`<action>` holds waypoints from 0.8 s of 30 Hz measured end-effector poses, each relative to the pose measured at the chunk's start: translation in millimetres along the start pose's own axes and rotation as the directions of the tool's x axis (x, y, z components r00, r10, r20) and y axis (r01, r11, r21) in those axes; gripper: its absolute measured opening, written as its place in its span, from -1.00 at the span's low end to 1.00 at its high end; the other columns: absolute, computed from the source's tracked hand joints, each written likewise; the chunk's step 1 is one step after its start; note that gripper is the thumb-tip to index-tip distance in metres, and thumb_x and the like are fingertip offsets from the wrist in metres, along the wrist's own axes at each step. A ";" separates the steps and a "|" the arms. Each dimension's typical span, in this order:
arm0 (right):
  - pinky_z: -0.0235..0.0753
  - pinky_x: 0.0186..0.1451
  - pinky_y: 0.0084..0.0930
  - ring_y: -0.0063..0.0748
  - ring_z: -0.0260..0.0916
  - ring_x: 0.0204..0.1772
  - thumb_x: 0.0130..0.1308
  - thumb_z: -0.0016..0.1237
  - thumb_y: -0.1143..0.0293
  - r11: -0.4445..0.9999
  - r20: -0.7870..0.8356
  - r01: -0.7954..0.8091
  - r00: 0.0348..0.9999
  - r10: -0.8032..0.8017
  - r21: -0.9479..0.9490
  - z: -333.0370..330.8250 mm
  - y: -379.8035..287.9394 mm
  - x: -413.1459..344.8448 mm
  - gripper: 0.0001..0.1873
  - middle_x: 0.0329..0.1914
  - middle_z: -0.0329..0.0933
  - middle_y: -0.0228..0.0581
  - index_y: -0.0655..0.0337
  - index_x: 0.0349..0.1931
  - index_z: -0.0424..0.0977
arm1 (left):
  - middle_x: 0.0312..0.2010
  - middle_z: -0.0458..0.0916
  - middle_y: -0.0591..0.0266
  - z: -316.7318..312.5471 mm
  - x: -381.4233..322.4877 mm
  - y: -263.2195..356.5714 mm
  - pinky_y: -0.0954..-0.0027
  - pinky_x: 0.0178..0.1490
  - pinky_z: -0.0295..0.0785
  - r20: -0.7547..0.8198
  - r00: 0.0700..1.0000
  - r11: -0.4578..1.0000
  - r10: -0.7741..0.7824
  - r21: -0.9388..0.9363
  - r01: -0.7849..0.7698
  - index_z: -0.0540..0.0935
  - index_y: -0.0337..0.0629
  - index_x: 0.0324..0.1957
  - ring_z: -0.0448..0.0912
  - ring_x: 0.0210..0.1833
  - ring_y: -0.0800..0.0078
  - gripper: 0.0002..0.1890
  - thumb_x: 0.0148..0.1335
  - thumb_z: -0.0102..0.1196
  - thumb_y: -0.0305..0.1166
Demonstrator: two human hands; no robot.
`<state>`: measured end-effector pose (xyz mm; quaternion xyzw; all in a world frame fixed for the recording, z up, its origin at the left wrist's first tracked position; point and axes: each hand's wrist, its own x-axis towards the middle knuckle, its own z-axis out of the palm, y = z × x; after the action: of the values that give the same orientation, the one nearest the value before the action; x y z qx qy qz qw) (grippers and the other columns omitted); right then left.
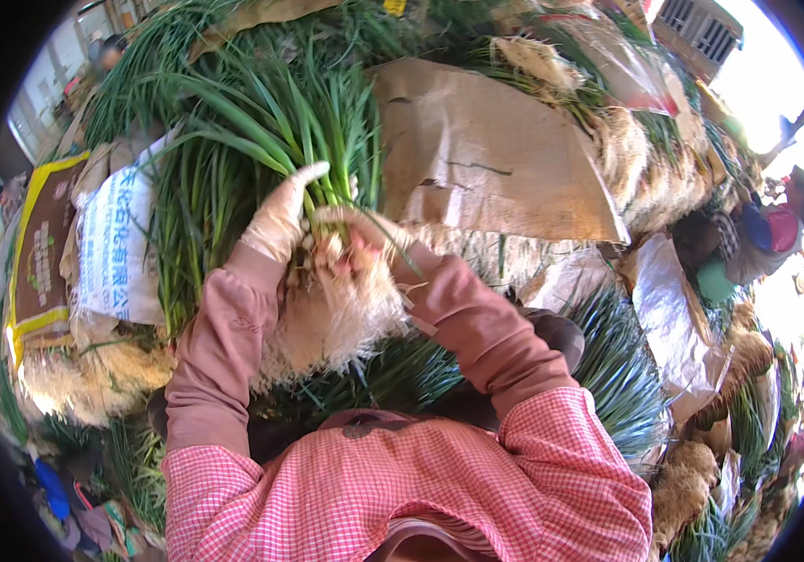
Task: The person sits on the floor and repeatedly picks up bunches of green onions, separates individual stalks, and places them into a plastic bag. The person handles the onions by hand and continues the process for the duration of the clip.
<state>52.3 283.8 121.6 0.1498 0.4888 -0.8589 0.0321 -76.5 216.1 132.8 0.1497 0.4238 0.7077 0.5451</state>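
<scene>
A bunch of green onions (324, 133) with long leaves and pale, hairy roots (345, 309) lies before me, leaves pointing away. My left hand (282, 204), in a pale thin glove, wraps the stems from the left with its thumb across them. From the right, my gloved right hand (366, 228) closes around the lower stems just above the roots. A few loose leaf strands trail over the right wrist. The fingers beneath the bunch are partly hidden.
A large brown sheet (486, 154) covers onions at the right. Printed woven sacks (121, 239) drape over more bunches at the left. Heaped onions (612, 365) lie by my right side. Other people (767, 218) sit among piles at the far right.
</scene>
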 end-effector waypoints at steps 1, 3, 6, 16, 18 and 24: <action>0.58 -0.47 -0.43 -0.23 0.55 -0.33 0.26 -0.04 0.09 0.995 0.010 -0.071 0.997 0.071 -0.068 1.7 11.4 5.2 -0.57 -0.25 0.54 -0.07 0.33 -0.12 0.43 | -0.15 0.59 -0.06 -15.3 -3.9 -3.0 0.19 -0.04 0.56 -0.165 0.984 0.997 -0.070 0.012 0.073 0.44 -0.39 0.05 0.60 -0.14 0.17 -0.56 0.24 0.05 -0.26; 0.60 -0.25 -0.31 -0.19 0.52 -0.14 0.22 -0.03 -0.04 0.985 0.159 0.066 0.986 -0.041 -0.157 -5.2 31.3 4.8 -0.40 -0.06 0.48 -0.01 0.39 -0.01 0.40 | -0.11 0.61 0.02 -29.9 -16.4 -3.1 0.28 0.03 0.49 -0.100 0.990 0.966 0.096 0.251 -0.068 0.47 -0.32 0.07 0.61 -0.17 0.26 -0.51 0.25 0.06 -0.12; 0.58 -0.07 -0.32 -0.14 0.46 -0.01 0.18 0.00 0.00 0.989 0.224 0.086 0.973 -0.057 -0.118 -48.2 24.4 -9.4 -0.31 0.06 0.37 0.11 0.42 0.13 0.26 | -0.11 0.61 0.02 -37.5 -67.3 31.2 0.34 0.05 0.46 0.078 0.945 0.717 0.318 0.633 -0.293 0.48 -0.31 0.07 0.59 -0.10 0.34 -0.51 0.26 0.05 -0.09; 0.56 -0.44 -0.52 -0.45 0.47 -0.44 0.19 -0.05 0.37 0.902 -0.082 0.162 0.987 -0.141 0.399 -84.9 93.4 -49.9 -0.66 -0.49 0.42 -0.23 0.38 -0.08 0.33 | -0.27 0.60 0.15 -40.4 -91.4 -61.4 0.31 -0.13 0.45 0.093 0.735 -0.443 0.672 0.845 0.298 0.50 -0.15 0.00 0.54 -0.30 0.37 -0.58 0.14 0.20 -0.18; 0.57 -0.43 -0.52 -0.50 0.46 -0.49 0.20 -0.04 0.33 0.911 -0.147 0.123 0.987 -0.070 0.393 -83.0 98.4 -58.3 -0.54 -0.59 0.40 -0.30 0.43 0.03 0.26 | -0.33 0.61 0.20 -44.7 -75.0 -47.6 0.32 -0.25 0.47 -0.081 0.816 -0.401 0.572 0.840 0.364 0.52 -0.11 -0.06 0.54 -0.37 0.38 -0.70 0.22 0.10 -0.21; 0.31 -0.15 -0.48 -0.48 0.29 -0.40 0.04 0.08 0.27 0.854 0.095 0.262 0.937 -0.337 0.449 -51.4 93.2 -98.0 -0.14 -0.56 0.35 -0.41 0.50 0.28 -0.02 | -0.60 0.54 0.26 -36.6 -122.8 9.3 0.52 -0.53 0.41 -0.260 0.375 0.316 0.890 0.944 -0.094 0.54 -0.19 -0.34 0.49 -0.59 0.59 -0.80 0.31 -0.03 -0.29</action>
<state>176.2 270.1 48.1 0.0012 0.3003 -0.9491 -0.0944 -62.9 89.4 148.8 0.2027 0.7998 0.5499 -0.1296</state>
